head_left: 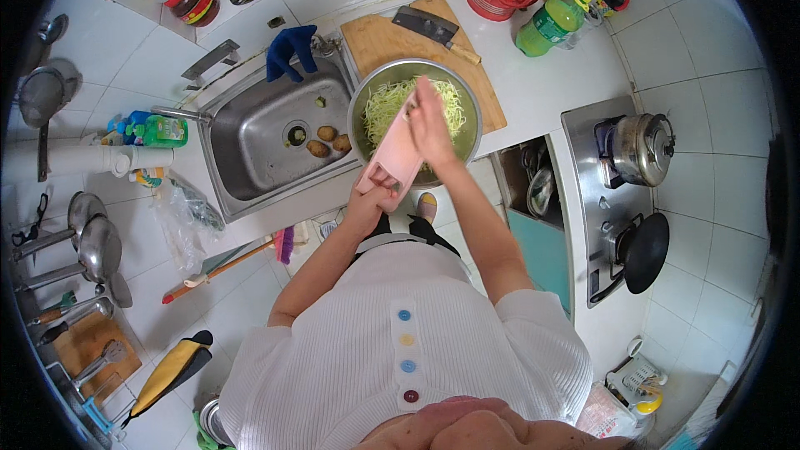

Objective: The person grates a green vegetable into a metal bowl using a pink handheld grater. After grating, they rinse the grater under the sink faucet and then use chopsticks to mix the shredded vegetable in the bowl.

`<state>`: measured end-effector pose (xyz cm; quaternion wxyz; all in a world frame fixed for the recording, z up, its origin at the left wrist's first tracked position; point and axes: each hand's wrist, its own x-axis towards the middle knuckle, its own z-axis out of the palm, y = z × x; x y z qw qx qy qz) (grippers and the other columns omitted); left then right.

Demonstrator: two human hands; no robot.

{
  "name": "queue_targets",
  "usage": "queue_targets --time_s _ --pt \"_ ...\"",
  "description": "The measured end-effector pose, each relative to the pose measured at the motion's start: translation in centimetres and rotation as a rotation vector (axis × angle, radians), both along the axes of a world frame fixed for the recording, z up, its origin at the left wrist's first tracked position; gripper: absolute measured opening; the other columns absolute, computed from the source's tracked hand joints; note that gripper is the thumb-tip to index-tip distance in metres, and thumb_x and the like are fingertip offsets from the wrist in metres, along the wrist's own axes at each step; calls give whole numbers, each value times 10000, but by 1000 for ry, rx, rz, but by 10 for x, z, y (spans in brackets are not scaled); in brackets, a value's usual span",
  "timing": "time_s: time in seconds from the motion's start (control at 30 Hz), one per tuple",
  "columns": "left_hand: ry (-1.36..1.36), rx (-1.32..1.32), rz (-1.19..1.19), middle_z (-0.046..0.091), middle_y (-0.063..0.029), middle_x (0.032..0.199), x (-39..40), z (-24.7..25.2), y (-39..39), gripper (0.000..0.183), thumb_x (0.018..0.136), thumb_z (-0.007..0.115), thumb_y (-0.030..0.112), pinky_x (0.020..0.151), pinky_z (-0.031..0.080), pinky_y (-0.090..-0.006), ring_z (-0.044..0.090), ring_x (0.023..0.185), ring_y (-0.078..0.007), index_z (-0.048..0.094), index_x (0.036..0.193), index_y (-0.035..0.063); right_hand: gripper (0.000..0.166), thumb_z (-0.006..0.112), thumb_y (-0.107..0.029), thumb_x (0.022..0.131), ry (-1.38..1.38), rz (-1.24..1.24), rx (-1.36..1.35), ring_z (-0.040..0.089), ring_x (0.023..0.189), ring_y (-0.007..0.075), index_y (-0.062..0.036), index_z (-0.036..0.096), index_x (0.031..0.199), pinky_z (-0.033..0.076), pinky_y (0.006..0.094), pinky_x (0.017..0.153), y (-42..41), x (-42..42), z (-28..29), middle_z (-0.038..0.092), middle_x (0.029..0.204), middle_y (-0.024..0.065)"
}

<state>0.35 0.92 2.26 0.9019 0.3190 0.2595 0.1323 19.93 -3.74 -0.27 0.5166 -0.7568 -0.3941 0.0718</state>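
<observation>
My left hand (367, 205) grips the handle end of a pink plastic grater (396, 149), its fingers showing through the handle opening. The grater slants over a large metal bowl (478, 131) holding pale green vegetable shreds (387, 106). My right hand (430, 128) lies over the grater's far part, fingers stretched out; whether a piece of vegetable sits under the palm is hidden. Behind the bowl, a cleaver (426, 25) with a wooden handle rests on a wooden cutting board (490, 97).
Left of the bowl, a steel sink (250, 137) holds several brown potatoes (317, 148) and a green scrap (320, 101). A blue cloth (292, 53) hangs by the tap. A gas stove (578, 156) with a metal pot (639, 149) and black wok (647, 253) stands right, past an opened cabinet (525, 200).
</observation>
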Motion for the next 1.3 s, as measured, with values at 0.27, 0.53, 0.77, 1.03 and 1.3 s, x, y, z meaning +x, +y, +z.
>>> queue_targets --time_s 0.27,0.53,0.77,1.03,1.3 --pt "-5 6 -36 540 -76 1240 2 -4 -3 624 699 466 -82 745 462 -256 539 988 -131 446 1313 27 557 418 -220 973 -30 -53 -29 221 1418 387 10 271 1459 97 489 1168 5 -23 -7 293 1501 233" --pt "5 39 -91 548 -58 1157 -5 -4 5 648 688 474 -88 739 462 -257 531 938 -124 435 1326 21 398 319 -319 1011 -36 -97 -119 273 1394 382 -132 615 1200 74 540 1153 14 -9 -20 412 1445 158" --pt "66 45 -119 552 -47 1151 -15 1 11 681 678 484 -102 732 463 -253 533 921 -125 437 1343 33 438 272 -324 1022 -39 -117 -48 311 1379 346 -104 650 1004 71 532 1158 15 2 -31 507 1340 115" --pt "-6 14 -130 538 -16 1107 -24 6 0 714 688 494 -89 724 468 -269 532 952 -128 408 1384 43 358 386 -298 1017 239 -137 145 548 1127 279 -16 606 1039 406 344 985 1 65 -60 592 1179 160" --pt "-3 -16 -57 539 -70 1205 -7 17 11 620 689 475 -69 751 451 -268 525 932 -144 442 1300 25 384 417 -341 1014 919 -253 117 571 761 123 -11 599 1086 458 252 786 -13 83 -68 624 853 19"
